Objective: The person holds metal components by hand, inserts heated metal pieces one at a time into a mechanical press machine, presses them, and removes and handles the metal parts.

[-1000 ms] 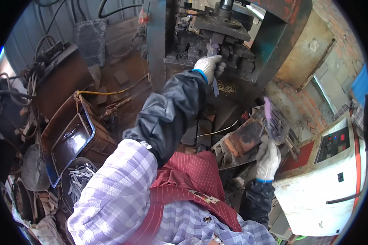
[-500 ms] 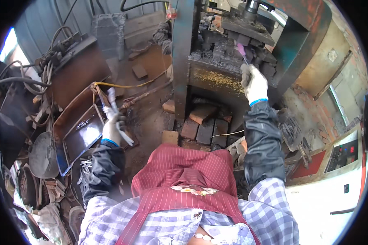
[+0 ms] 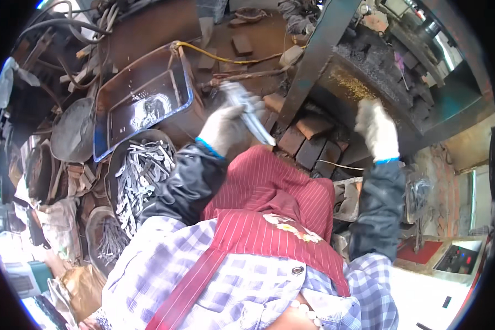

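Note:
My left hand, in a white glove, is closed round a long silvery metal piece, blurred by motion, above the apron's upper edge. Whether it is one piece or a few cannot be made out. My right hand, also gloved, hovers before the front of a dark press, its fingers smeared. Nothing shows in it. Beyond that hand, a thin pink-ended tool lies among the dark blocks of the press. A basin holding several silvery metal strips sits left of my left forearm.
A rectangular blue-rimmed tub with shiny liquid stands at left, a yellow hose running from its corner. Bricks lie under the press. A smaller basin holds thin metal pieces. A white control cabinet stands at right.
The view has turned left, so the scene shifts right. My right hand has drawn back from the pink-ended tool, which stays at the press. My left hand has come inward with the silvery piece.

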A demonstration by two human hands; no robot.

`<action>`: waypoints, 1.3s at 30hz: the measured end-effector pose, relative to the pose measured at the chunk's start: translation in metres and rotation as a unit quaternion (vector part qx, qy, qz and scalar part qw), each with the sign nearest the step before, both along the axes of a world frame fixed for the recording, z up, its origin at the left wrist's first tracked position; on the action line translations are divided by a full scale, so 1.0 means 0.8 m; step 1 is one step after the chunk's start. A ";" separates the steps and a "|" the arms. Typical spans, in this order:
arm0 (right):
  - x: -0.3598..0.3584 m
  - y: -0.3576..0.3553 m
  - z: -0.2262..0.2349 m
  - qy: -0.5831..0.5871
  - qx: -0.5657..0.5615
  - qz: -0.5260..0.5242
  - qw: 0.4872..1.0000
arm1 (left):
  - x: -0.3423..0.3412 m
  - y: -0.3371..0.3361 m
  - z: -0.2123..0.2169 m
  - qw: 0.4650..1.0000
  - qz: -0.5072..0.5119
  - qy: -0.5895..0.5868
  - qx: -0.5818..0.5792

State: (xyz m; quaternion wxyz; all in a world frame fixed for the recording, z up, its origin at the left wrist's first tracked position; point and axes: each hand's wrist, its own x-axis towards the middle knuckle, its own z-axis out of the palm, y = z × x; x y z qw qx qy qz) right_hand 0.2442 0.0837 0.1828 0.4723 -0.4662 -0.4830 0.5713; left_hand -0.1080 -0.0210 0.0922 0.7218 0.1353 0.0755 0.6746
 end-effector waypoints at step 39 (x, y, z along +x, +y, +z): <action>0.048 -0.357 -0.113 -0.018 -0.166 -0.032 0.985 | 0.222 -0.052 -0.058 0.952 -0.140 0.211 -0.171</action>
